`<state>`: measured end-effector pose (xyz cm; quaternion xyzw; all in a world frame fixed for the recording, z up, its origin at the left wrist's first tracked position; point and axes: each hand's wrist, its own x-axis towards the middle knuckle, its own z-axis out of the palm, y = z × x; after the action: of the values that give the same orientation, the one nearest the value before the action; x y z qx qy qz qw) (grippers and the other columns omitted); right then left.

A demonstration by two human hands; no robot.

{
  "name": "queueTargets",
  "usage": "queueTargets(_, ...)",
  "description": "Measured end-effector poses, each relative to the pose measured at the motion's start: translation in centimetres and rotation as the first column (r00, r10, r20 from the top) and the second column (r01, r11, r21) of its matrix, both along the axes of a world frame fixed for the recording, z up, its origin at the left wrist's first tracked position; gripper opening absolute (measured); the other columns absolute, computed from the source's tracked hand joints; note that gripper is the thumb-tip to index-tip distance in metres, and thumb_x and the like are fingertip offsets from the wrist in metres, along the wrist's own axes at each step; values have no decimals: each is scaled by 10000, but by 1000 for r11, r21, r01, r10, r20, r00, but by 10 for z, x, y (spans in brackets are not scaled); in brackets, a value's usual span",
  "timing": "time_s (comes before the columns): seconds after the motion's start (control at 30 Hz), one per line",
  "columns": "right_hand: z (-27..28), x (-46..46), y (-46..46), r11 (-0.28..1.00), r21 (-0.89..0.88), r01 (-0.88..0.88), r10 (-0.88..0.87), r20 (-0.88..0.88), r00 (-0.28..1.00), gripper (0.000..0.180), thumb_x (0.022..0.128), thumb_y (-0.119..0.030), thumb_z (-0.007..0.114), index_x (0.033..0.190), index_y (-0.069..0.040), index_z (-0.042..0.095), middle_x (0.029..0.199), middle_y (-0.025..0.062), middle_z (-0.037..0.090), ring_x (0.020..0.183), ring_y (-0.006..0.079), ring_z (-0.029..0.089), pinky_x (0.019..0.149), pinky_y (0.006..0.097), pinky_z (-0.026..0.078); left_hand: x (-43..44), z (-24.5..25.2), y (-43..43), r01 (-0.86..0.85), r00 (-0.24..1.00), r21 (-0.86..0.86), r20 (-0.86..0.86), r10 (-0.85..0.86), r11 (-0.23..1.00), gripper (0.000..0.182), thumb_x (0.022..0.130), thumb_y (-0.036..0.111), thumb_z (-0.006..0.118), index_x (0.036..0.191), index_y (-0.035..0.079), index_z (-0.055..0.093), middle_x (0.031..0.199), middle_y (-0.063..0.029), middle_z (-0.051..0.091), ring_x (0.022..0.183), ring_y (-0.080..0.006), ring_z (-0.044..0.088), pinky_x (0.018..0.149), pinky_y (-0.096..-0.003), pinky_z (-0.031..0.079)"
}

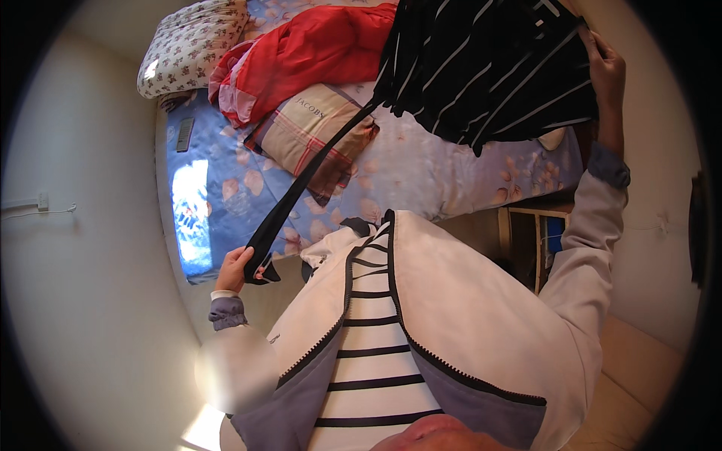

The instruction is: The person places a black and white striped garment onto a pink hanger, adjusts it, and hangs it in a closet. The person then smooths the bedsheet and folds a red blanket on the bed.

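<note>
My left hand (236, 269) grips one end of a long black strip of cloth at the lower left. The strip runs up and right to a black garment with white stripes (485, 73), spread in the air over the bed. At the upper right, my right hand (606, 59) pinches the garment's far corner. A folded plaid cloth or cushion cover (316, 129) bearing writing lies beneath the strip. Behind it is a bunched red quilt or cloth (316, 51). The garment's top edge runs out of the picture.
The bed has a blue floral sheet (242, 191). A patterned pillow (194, 48) and a grey remote control (185, 135) lie at its left. A white wall stands at the left. Below the bed's right part is a wooden-framed opening (536, 212).
</note>
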<state>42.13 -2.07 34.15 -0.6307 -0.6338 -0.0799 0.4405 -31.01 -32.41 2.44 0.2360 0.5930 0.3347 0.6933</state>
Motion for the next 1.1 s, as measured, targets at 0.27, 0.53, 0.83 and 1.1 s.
queueTargets(0.27, -19, -20, 1, 998, -10, -66, 65, -13, 998, 401, 1003, -411, 713, 1179, -58, 786, 940, 42, 793, 860, 85, 691, 780, 265, 528, 14, 50, 12, -10, 978, 215, 207, -36, 977, 404, 1015, 314, 688, 1121, -75, 659, 848, -131, 717, 584, -223, 702, 581, -385, 629)
queueTargets(0.53, -49, -93, -40, 959, -108, -262, 262, -16, 965, 257, 1015, -223, 706, 1080, 22, 749, 768, 67, 647, 698, 73, 527, 643, 271, 443, 109, 156, 93, 111, 737, 540, 519, -434, 834, 508, 957, 164, 701, 1351, -81, 495, 870, -227, 719, 589, -335, 722, 534, -459, 617)
queueTargets(0.83, -53, -107, -37, 870, -70, -488, 489, -3, 872, 174, 983, -122, 717, 997, 52, 717, 743, 67, 576, 655, 144, 514, 630, 294, 419, 162, 268, 220, -167, 762, 702, 538, -362, 692, 289, 1102, 212, 463, 1240, -10, 588, 870, -128, 719, 430, -164, 541, 379, -255, 407)
queueTargets(1.1, -53, -96, -18, 809, -153, -567, 551, -136, 823, 123, 955, -68, 733, 991, 48, 712, 732, 68, 542, 639, 140, 500, 599, 300, 408, 224, 352, 289, 176, 775, 727, 313, -548, 664, 343, 1106, 255, 485, 1212, -61, 563, 985, -230, 749, 532, -179, 671, 428, -265, 536)
